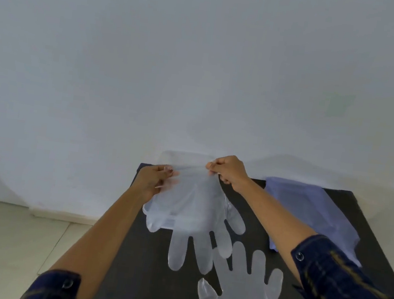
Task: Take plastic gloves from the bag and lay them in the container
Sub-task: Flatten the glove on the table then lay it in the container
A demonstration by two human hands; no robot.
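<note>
Holding a thin, clear plastic glove (195, 213) by its cuff, the person stretches the opening wide between both hands above a dark matte table (140, 279). The left hand (153, 180) pinches one side of the cuff between thumb and fingertips; the right hand (229, 172) is curled into a loose fist, gripping the other side. The film is filmy and slightly crinkled, its long flat fingers hanging down toward the near edge and draping over a shallow, see-through container (158, 215) with rounded corners that sits at the table's far left. A second glove (242, 296) of the same cloudy film lies flat on the tabletop nearer the person, fingers spread and pointing away; one hanging finger of the held glove overlaps it. To the far right rests a soft, pale lilac plastic bag (312, 213), rumpled and faintly glossy. Dark blue checked sleeves (352, 287) with snap buttons are pushed up both forearms.
</note>
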